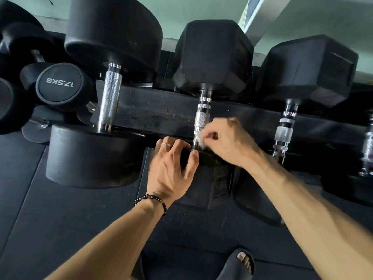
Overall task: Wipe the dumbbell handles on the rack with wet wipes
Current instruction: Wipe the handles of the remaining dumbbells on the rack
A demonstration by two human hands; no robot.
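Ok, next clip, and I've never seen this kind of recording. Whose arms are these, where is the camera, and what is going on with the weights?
There is no robot here. One wide-angle camera sits on a person's head and looks forward and down, so the two bare arms coming in from the bottom are the wearer's own.

In front is a dark rack rail with dumbbells laid across it: a round-headed one on the left, a hex-headed one in the middle, another hex one to its right.

The right hand pinches a small white wipe against the lower part of the middle dumbbell's metal handle. The left hand, with a ring and a beaded bracelet, rests on that dumbbell's near head, apparently steadying it. The right hand is slightly blurred.
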